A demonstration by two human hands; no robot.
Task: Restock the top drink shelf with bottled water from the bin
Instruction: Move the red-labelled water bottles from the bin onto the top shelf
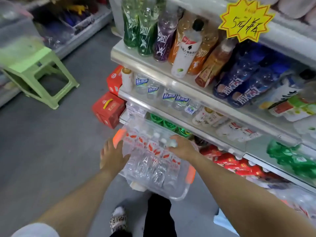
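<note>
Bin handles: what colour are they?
The handles are orange, on the clear bin; the head view shows them best.

The bin [179, 196] is clear plastic with bright orange handles. The water bottles [150, 161] in it are clear, with red-and-white labels and pale caps. The floor [51, 142] is plain grey and the stool [39, 72] is pale green. The boxes [107, 108] are red, one with a yellow handle. The star sign [246, 19] is yellow with black handwriting. On the cream shelf [153, 65] stand green bottles [130, 31] and a purple bottle [164, 41], all patterned with white figures. Beside them are a white bottle [186, 53] with a black cap and dark blue bottles [239, 79] with white lettering. The slipper [118, 221] is leopard-spotted and the trouser leg [159, 214] is black.
</note>
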